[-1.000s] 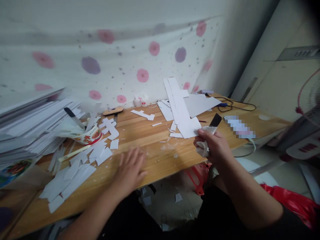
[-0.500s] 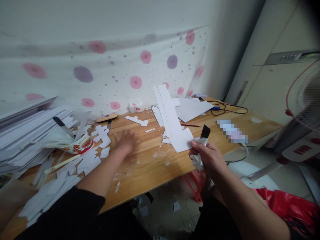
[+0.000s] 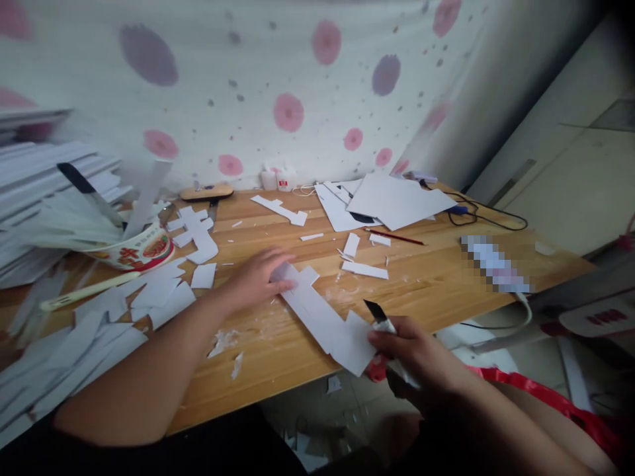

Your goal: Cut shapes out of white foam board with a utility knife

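Note:
A white cut-out board (image 3: pixel 317 316) with a side tab and a wider foot lies slanted over the front part of the table. My left hand (image 3: pixel 260 281) holds its far left end, thumb on top, the other fingers partly hidden. My right hand (image 3: pixel 414 347) is closed round a black cutter blade (image 3: pixel 376 311) wrapped in white material, its tip pointing up and left. The fingers of that hand are right at the board's near right corner; whether they also pinch it I cannot tell.
White scraps (image 3: pixel 364 269) and a pencil (image 3: pixel 397 237) lie behind the board, with larger sheets (image 3: pixel 397 198) farther back. A paper bowl (image 3: pixel 149 248) of strips and a scrap pile (image 3: pixel 94 357) stand left. A phone-like blurred object (image 3: pixel 496 264) lies right.
The white board has come down toward the front edge and left. My left hand, empty before, now holds its far end. My right hand still grips the blade. The view has tilted down.

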`<action>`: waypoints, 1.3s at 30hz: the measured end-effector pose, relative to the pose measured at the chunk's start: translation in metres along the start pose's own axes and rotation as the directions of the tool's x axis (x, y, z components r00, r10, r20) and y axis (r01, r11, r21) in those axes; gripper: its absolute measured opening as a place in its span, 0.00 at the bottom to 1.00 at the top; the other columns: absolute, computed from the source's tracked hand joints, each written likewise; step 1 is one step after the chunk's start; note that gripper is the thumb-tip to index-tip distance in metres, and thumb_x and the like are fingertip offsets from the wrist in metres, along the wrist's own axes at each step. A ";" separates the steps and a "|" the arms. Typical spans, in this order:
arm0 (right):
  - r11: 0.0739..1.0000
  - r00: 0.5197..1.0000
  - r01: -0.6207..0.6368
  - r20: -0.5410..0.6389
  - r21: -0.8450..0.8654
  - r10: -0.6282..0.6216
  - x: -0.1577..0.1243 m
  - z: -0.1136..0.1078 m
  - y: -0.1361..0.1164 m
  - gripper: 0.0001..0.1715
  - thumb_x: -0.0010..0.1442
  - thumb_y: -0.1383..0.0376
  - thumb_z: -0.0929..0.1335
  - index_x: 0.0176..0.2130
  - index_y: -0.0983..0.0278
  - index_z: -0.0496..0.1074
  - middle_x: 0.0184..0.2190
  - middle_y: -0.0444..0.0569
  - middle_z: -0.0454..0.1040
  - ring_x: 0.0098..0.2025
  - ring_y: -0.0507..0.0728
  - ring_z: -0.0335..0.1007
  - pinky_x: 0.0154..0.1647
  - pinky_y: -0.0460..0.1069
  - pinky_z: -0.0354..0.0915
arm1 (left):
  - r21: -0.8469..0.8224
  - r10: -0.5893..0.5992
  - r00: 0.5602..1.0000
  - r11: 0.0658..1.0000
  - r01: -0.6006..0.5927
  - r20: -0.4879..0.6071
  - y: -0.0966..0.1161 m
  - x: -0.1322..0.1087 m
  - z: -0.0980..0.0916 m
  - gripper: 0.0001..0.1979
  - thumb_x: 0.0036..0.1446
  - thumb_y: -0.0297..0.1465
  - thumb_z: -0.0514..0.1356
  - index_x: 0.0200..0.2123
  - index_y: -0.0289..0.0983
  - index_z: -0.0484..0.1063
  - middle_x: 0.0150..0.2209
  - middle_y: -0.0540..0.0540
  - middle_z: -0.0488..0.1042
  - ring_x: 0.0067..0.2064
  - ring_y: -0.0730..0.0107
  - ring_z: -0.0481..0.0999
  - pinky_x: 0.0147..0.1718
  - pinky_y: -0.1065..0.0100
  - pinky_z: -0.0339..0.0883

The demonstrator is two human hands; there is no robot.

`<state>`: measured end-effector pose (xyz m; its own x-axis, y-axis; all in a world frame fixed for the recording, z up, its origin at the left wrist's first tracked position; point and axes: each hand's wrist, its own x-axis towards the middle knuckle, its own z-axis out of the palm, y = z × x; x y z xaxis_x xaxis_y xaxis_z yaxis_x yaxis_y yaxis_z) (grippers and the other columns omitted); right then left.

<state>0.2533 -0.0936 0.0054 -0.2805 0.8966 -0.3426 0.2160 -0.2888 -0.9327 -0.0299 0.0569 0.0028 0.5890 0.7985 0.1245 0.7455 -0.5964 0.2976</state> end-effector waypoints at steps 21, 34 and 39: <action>0.469 0.907 0.231 0.014 -0.853 -0.421 0.062 0.031 -0.058 0.13 0.66 0.65 0.60 0.47 0.62 0.69 0.38 0.50 0.75 0.39 0.55 0.70 0.39 0.48 0.63 | 0.129 0.195 0.972 0.969 -0.212 0.134 -0.016 -0.019 0.003 0.20 0.58 0.25 0.52 0.51 0.39 0.74 0.59 0.42 0.70 0.60 0.54 0.67 0.59 0.53 0.59; 0.135 0.912 0.145 0.079 -0.980 -0.403 0.075 0.055 -0.059 0.28 0.63 0.69 0.61 0.61 0.55 0.64 0.30 0.47 0.78 0.26 0.51 0.69 0.28 0.45 0.57 | 0.018 0.080 0.951 0.996 -0.090 0.299 -0.007 -0.014 -0.012 0.19 0.56 0.25 0.55 0.49 0.40 0.76 0.62 0.42 0.65 0.63 0.57 0.61 0.62 0.57 0.54; 0.115 0.926 0.142 0.091 -0.983 -0.367 0.076 0.056 -0.055 0.27 0.62 0.69 0.61 0.59 0.55 0.66 0.31 0.47 0.78 0.26 0.51 0.69 0.27 0.46 0.54 | -0.004 0.086 0.954 0.996 -0.088 0.288 -0.007 -0.015 -0.011 0.18 0.58 0.27 0.54 0.50 0.41 0.76 0.62 0.43 0.64 0.64 0.59 0.60 0.62 0.58 0.53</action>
<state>0.1674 -0.0285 0.0246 -0.4240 0.9056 0.0146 0.9044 0.4242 -0.0452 -0.0475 0.0506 0.0092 0.7155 0.6867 -0.1284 0.6894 -0.6643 0.2889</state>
